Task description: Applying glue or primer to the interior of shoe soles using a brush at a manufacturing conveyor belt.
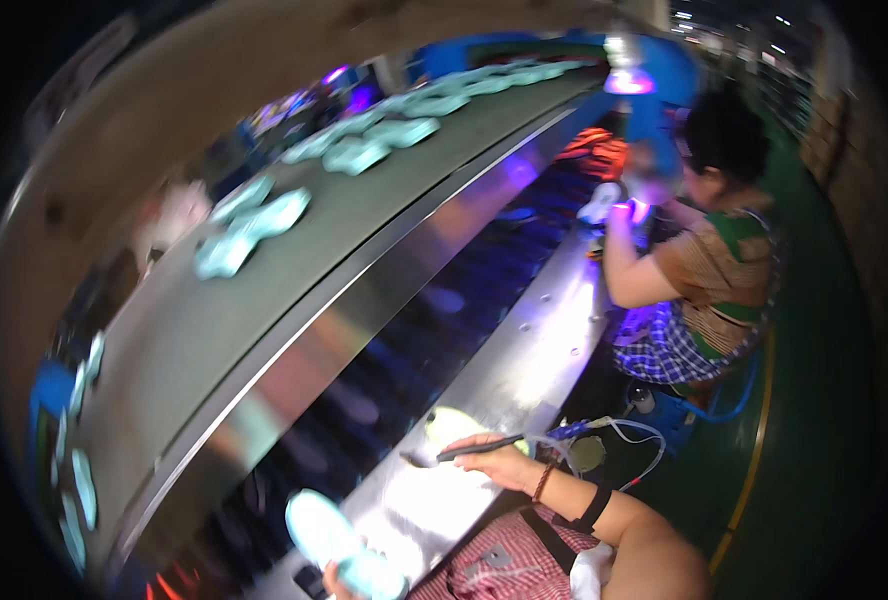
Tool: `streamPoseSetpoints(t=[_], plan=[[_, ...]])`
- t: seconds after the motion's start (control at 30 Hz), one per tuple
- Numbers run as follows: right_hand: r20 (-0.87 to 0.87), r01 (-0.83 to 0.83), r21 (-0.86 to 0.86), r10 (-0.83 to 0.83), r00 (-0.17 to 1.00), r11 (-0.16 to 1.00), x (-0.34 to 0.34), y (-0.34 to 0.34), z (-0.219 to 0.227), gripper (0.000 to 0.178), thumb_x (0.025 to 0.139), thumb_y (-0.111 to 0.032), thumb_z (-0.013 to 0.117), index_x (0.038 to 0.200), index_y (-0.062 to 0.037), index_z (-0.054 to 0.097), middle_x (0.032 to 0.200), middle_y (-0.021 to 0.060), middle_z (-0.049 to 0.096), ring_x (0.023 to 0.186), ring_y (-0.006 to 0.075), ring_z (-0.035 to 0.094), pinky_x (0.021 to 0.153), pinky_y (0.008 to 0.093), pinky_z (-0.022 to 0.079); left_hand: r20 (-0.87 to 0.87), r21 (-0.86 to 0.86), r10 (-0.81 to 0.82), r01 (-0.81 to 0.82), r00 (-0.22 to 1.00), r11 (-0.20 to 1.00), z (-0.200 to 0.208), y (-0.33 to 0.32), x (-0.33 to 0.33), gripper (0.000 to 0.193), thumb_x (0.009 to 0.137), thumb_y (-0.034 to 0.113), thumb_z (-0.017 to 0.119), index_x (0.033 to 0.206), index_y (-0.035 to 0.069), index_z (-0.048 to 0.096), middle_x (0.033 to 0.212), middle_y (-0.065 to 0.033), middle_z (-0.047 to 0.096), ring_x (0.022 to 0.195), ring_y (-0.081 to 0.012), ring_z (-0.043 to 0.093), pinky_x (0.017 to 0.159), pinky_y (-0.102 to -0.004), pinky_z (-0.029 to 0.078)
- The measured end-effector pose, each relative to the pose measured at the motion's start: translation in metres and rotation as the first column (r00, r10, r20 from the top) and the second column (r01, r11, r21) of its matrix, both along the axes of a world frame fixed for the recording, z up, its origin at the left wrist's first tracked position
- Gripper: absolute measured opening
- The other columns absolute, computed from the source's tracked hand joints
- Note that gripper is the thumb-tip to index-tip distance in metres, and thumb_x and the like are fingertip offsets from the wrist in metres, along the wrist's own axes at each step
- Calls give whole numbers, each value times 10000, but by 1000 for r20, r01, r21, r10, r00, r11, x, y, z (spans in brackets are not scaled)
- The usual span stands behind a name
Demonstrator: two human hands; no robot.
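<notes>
- Pale turquoise shoe sole [316,522]: at the lower edge of the view, over the near end of a metal tabletop [529,365].
- Left hand [336,582]: mostly cut off; its grip appears to pinch the sole's near edge.
- Right hand [501,465]: its grip pinches a dark-handled brush [479,448], tip pointing left, well apart from the sole.
- Step in hand, as a judgement: brush work on the sole. The next move would call for steadying it and bringing tip and surface together.
- A pale yellowish piece [456,428] lies just beyond the brush.
- In the way: white glare hides tabletop detail; a clear tube [654,432] loops near the right wrist.
- Left: a conveyor belt [214,335] carries more turquoise soles [356,156].
- Upper right: a seated co-worker [729,265] beside a violet-lit lamp [629,80].
</notes>
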State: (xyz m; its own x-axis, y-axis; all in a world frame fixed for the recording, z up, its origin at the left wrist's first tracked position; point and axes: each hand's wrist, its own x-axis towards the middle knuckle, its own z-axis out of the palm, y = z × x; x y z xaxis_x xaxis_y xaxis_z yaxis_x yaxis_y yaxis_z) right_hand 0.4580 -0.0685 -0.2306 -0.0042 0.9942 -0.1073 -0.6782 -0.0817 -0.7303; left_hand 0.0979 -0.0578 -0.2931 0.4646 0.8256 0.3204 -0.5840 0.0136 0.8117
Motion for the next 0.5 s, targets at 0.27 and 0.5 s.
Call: streamPoseSetpoints(t=[0.27, 0.5], plan=[[217, -194, 67, 176, 960, 979, -50, -4, 33, 227, 756, 25, 589, 981, 52, 592, 941, 132, 629, 856, 174, 603, 797, 275, 476, 371, -709, 153, 173, 916, 683, 58, -16, 129, 915, 696, 781, 258, 1337, 128, 254, 1283, -202, 377, 1102, -453, 414, 925, -586, 318], [162, -256, -49, 260, 952, 965, -61, 12, 37, 211, 764, -13, 601, 962, 60, 596, 857, 100, 628, 704, 126, 570, 682, 234, 466, 411, -658, 67, 245, 909, 712, 63, -23, 135, 895, 743, 748, 134, 1290, 65, 324, 1110, -226, 517, 996, -385, 527, 876, -575, 373]])
